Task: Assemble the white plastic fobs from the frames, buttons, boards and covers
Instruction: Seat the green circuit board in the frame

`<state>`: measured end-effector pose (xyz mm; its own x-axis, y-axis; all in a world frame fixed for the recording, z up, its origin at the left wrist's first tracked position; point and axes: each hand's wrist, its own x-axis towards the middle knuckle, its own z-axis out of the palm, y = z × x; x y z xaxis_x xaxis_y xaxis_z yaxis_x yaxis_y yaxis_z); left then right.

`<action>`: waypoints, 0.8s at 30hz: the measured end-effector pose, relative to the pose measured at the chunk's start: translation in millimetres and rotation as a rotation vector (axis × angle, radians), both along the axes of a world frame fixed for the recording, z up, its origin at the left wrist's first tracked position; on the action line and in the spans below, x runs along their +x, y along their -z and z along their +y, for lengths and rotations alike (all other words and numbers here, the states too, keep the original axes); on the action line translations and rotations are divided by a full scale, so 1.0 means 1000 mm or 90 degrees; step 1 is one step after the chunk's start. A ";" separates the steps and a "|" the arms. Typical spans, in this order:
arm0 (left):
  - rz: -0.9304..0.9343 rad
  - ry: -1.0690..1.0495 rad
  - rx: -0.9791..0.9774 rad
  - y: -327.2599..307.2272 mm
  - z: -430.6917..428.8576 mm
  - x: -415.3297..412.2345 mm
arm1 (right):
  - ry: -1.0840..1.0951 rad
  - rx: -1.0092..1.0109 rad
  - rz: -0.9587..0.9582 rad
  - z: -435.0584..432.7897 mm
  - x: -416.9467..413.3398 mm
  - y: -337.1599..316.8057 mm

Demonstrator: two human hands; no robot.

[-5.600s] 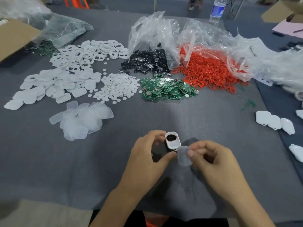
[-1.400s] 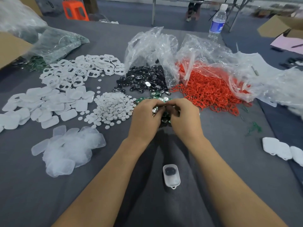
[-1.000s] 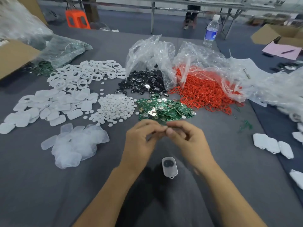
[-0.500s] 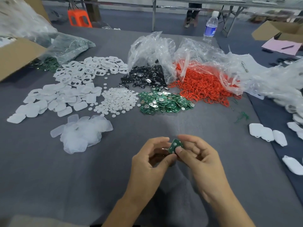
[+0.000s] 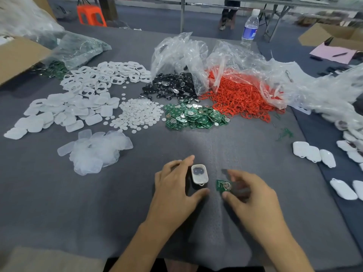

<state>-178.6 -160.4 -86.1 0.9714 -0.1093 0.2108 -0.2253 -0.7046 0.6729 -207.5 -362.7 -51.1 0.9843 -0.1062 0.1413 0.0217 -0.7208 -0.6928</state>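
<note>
Currently, the left hand [image 5: 176, 190] spreads thumb and forefinger around the white frame [image 5: 199, 173], lying open on the grey table [image 5: 98, 203], while the right hand [image 5: 253, 199] pinches a green board [image 5: 223, 185] just beside it; seating the board squarely inside the frame looks to be next.

Large work table draped in dark grey felt-like cloth [image 5: 59, 203], with a brighter patch of light near its middle. Behind it: blue-grey floor [image 5: 149, 18], orange plastic stool [image 5: 91, 15], grey metal table legs [image 5: 182, 16]. Far right: open brown cardboard box [image 5: 332, 35].
</note>
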 end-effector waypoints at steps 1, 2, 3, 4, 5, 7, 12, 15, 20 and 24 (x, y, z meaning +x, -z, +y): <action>0.004 -0.002 0.005 0.001 0.000 0.001 | 0.001 -0.039 0.003 -0.004 0.001 0.001; 0.005 -0.001 0.012 0.002 0.000 0.001 | -0.007 -0.069 0.016 -0.006 0.003 0.002; 0.003 0.001 0.018 0.002 -0.001 0.001 | -0.017 -0.079 0.030 -0.006 0.004 0.002; 0.002 0.002 0.021 0.002 -0.001 0.001 | -0.023 -0.079 0.034 -0.006 0.004 0.003; 0.003 0.001 0.022 0.002 -0.001 0.001 | -0.026 -0.079 0.029 -0.005 0.005 0.003; 0.000 -0.005 0.021 0.002 -0.001 0.001 | -0.015 -0.079 0.023 -0.005 0.005 0.005; -0.003 -0.014 0.008 0.002 -0.001 0.001 | 0.044 -0.090 0.027 -0.009 0.000 0.006; -0.004 -0.016 0.007 0.002 -0.001 0.001 | -0.007 -0.089 0.033 -0.014 -0.003 0.002; 0.001 -0.015 0.008 0.003 -0.001 0.002 | -0.136 -0.138 0.081 -0.023 0.007 -0.004; 0.004 -0.018 -0.004 0.002 0.000 0.001 | -0.158 -0.137 0.056 -0.022 0.009 -0.003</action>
